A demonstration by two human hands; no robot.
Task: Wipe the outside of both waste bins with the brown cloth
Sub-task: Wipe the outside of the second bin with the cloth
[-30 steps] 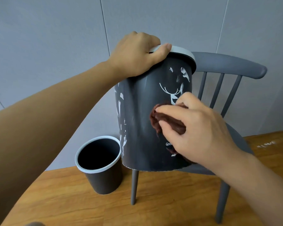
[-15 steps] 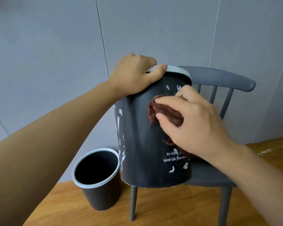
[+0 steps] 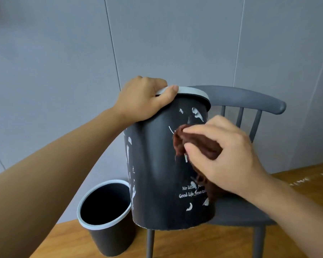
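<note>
A dark grey waste bin with white print and a pale rim stands tilted on the grey chair seat. My left hand grips its rim at the top left, thumb over the edge. My right hand holds the bunched brown cloth and presses it against the bin's right side, about halfway up. Part of the cloth hangs down under my palm. A second, smaller dark bin with a pale rim stands open on the floor at the lower left.
The grey spindle-back chair stands against a grey panelled wall. The floor is orange-brown wood. The small bin sits just left of the chair's front leg.
My right hand slid the cloth up the bin's side, then back down to mid-height and slightly right. My left hand kept its grip on the rim. The view shifted a little.
</note>
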